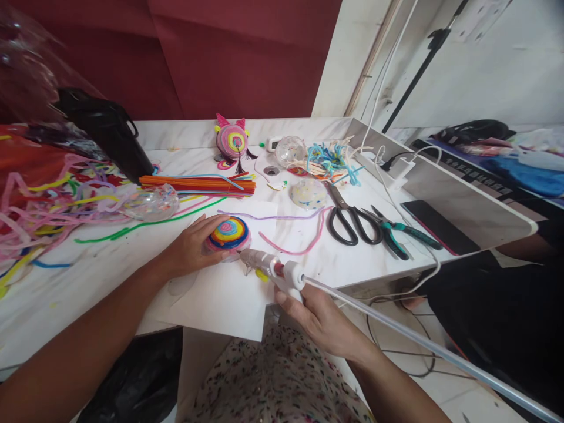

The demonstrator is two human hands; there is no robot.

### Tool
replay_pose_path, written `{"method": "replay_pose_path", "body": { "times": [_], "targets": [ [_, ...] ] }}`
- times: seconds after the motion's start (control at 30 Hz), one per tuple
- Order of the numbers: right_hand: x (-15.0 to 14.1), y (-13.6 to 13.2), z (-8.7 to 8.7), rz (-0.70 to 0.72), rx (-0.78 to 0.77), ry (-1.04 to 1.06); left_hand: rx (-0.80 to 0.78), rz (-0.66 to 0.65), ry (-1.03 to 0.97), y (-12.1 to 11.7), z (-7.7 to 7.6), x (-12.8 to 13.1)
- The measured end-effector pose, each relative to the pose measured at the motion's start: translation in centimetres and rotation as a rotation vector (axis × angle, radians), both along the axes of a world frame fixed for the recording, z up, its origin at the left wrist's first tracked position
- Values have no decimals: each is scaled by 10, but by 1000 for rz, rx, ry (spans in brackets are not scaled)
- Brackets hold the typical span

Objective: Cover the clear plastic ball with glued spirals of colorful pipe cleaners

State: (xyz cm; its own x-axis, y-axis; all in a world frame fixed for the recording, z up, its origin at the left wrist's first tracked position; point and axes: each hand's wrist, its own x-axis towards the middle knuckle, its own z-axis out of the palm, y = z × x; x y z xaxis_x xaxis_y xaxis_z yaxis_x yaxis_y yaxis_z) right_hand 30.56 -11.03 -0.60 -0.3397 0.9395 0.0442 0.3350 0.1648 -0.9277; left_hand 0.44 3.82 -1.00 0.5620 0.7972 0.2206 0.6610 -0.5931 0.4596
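Note:
My left hand (194, 244) is closed around a clear ball (228, 234) whose top is covered with coiled pipe cleaners in pink, blue, yellow and navy rings. In my right hand (315, 314) is a white glue gun (268, 264), gripped by its handle, with a long clear glue stick (374, 317) out of its back end. The nozzle points at the ball's lower right side; whether it touches cannot be made out. Under both lies a white paper sheet (220, 305). A purple pipe cleaner (273, 217) and a pink pipe cleaner (304, 251) lie beyond the gun.
Black-handled scissors (352, 220), green-handled pliers (396, 229) and a phone (440, 226) lie to the right. Behind are a bundle of pipe cleaners (198, 185) and a pink eared ball figure (232, 140). Loose pipe cleaners (57, 200) crowd the left. A person sits at the right.

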Motion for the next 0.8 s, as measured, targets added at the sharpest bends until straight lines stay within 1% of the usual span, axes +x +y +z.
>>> {"method": "replay_pose_path", "body": {
  "times": [0.2,0.57,0.8],
  "targets": [
    [-1,0,2,-3,-20,17,29,-15,8,1,-3,-1],
    [4,4,3,-52,33,78,73,40,-4,-2,-1,3],
    [2,7,5,-52,9,117,108,61,-32,5,-13,-2]
  ]
}}
